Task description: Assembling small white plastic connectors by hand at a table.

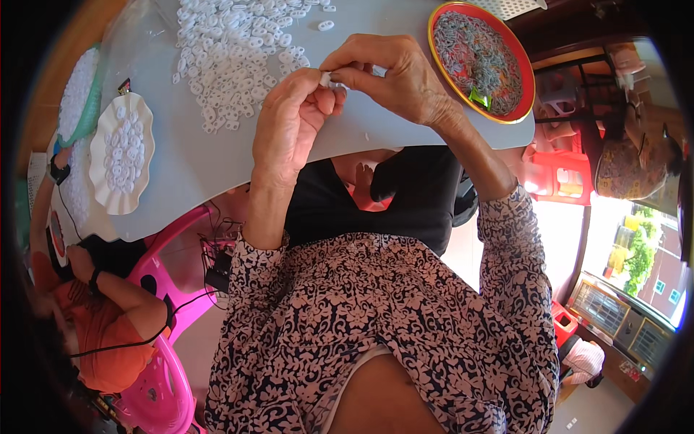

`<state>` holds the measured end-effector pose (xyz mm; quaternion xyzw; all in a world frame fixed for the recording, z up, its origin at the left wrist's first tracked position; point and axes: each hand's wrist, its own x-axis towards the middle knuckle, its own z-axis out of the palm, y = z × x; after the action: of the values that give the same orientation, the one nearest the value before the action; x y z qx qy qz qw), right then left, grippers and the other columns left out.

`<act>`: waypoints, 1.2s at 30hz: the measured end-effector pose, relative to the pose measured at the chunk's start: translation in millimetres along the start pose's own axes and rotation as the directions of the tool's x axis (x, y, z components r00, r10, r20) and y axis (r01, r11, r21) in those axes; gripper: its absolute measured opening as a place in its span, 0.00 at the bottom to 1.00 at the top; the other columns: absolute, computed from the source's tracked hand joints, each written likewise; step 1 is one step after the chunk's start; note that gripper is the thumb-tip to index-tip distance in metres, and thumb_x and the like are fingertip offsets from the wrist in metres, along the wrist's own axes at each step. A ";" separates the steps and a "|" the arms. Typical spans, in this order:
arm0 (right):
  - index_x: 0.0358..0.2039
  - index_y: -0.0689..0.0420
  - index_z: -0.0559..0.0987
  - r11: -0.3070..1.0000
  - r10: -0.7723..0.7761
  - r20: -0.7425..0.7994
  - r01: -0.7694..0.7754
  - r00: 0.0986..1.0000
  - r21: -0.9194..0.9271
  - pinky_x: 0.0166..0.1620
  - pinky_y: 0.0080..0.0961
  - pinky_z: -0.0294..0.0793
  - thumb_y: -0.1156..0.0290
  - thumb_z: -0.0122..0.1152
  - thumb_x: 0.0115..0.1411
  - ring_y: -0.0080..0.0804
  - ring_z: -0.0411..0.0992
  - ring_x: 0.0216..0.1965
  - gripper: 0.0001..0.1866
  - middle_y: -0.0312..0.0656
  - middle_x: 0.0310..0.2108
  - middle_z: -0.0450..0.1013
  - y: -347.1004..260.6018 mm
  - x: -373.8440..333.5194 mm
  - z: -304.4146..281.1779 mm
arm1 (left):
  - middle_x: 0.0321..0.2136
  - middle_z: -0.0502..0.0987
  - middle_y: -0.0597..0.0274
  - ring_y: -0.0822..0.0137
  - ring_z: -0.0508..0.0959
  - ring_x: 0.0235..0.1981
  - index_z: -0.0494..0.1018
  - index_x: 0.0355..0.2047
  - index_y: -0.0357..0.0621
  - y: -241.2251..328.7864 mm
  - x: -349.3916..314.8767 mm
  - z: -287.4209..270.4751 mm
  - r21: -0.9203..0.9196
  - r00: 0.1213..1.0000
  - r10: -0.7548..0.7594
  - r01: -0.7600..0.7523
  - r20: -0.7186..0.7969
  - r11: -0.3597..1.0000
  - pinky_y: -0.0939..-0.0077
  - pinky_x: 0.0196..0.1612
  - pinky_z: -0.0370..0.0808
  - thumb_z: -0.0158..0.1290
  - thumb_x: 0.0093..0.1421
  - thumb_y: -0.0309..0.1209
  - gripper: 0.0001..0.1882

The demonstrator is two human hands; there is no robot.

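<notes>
My left hand [289, 126] and my right hand [401, 81] meet above the near part of the table. Their fingertips pinch a small white plastic piece [327, 79] between them; the fingers cover most of it. Just beyond my left hand spreads a large pile of small white oval plastic pieces [231, 61] with holes in them. To the right of my right hand stands a red round tray [525, 61] with a yellow rim, full of small grey metal parts [477, 54]. A bright green piece [478, 98] lies among those parts.
On the left of the grey table [195, 170] a scalloped cream dish [97, 170] holds more white pieces, beside a green basket [94, 98] of them. A person in orange [116, 340] works there, near a pink chair [170, 369]. Red stools [560, 173] stand at the right.
</notes>
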<state>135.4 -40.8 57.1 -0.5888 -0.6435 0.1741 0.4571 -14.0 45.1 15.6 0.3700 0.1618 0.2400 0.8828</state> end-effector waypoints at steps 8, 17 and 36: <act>0.35 0.63 0.79 0.907 0.336 -0.033 -0.314 0.941 0.279 0.29 0.13 0.67 0.76 0.57 0.57 0.15 0.67 0.25 0.07 0.32 0.23 0.73 0.0 -14.3 5.4 | 0.20 0.71 0.66 0.75 0.71 0.27 0.72 0.30 0.36 -8.4 -4.0 11.2 0.323 0.959 0.274 -0.238 -0.069 0.916 0.80 0.36 0.67 0.49 0.62 0.33 0.11; 0.30 0.60 0.80 0.927 0.342 -0.068 -0.325 0.937 0.185 0.29 0.16 0.71 0.71 0.59 0.55 0.16 0.71 0.24 0.07 0.36 0.22 0.75 6.6 -1.8 -0.9 | 0.22 0.75 0.65 0.77 0.71 0.26 0.72 0.32 0.37 -13.2 -2.4 14.6 0.419 0.943 0.331 -0.293 -0.019 0.859 0.82 0.34 0.67 0.49 0.62 0.33 0.10; 0.26 0.64 0.77 0.615 0.145 0.175 0.050 0.974 -0.787 0.35 0.36 0.76 0.77 0.56 0.48 0.49 0.76 0.30 0.05 0.52 0.24 0.74 37.9 33.1 -8.3 | 0.20 0.73 0.64 0.76 0.71 0.26 0.70 0.33 0.35 -19.2 -5.5 3.4 0.469 0.953 0.301 -0.274 0.018 0.840 0.82 0.34 0.67 0.46 0.62 0.30 0.09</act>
<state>168.4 -3.8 45.2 -0.7229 -0.6853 -0.0490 0.0734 -11.1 28.5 4.4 0.5840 0.1823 0.3342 0.7169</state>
